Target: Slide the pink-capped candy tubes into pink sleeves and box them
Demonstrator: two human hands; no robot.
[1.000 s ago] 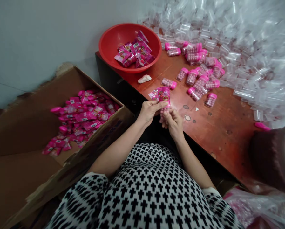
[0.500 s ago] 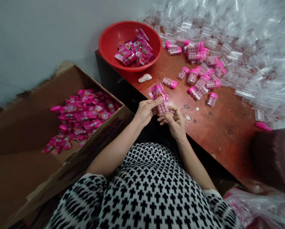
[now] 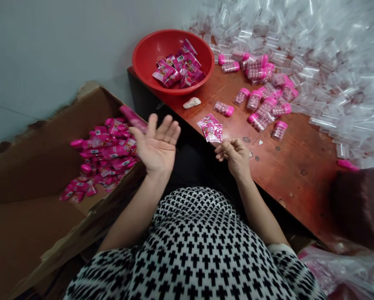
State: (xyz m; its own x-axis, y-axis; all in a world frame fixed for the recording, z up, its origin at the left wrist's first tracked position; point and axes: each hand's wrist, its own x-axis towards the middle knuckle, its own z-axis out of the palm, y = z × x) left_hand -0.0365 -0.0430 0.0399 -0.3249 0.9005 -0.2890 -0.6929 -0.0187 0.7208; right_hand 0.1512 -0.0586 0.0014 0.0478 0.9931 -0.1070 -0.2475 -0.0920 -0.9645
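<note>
Your left hand (image 3: 157,148) was spread empty, your right hand (image 3: 235,155) pinched wrappers (image 3: 212,129); wrapped bottles (image 3: 105,154) lay boxed at left, unwrapped bottles (image 3: 263,109) waited upper right.

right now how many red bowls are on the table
1: the red bowl sits at the table's far left corner, holding pink sachets. The clear tube pile might hide another.

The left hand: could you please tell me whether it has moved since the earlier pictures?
Yes. The left hand has swung left, from the table edge toward the cardboard box, now open, palm up; the right hand holds pink packets.
</note>
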